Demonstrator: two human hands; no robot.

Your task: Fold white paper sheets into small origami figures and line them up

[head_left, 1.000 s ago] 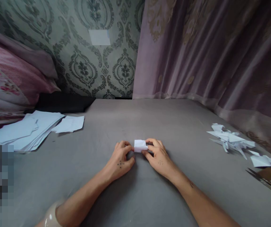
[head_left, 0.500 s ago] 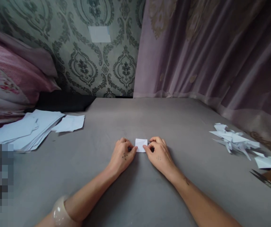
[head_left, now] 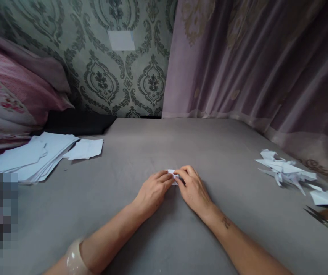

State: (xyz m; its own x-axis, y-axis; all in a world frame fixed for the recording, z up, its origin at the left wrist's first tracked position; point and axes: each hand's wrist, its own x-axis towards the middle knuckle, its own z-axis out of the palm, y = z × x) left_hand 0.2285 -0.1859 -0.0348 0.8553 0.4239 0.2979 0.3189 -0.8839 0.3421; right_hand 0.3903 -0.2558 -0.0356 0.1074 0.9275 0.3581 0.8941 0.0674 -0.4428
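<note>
A small folded white paper (head_left: 174, 183) lies on the grey surface before me, mostly covered by my fingers. From the left, my left hand (head_left: 156, 191) presses its fingers together over the paper's left part; its thumb is hidden. My right hand (head_left: 193, 188) is closed at the paper's right side, thumb and index fingertip on it. The fingertips of both hands almost meet over the paper. A pale bangle (head_left: 76, 258) sits on my left forearm.
Stacked white paper sheets (head_left: 42, 156) lie at the left, with smaller white pieces (head_left: 86, 149) beside them. At the right are folded paper shapes (head_left: 287, 170), another folded piece (head_left: 324, 196) and pointed metal blades (head_left: 321, 217). Curtains (head_left: 224, 68) hang behind.
My left hand has turned palm down and slid right, its fingers now over the paper. My right thumb and index finger have moved slightly on the paper's right side.
</note>
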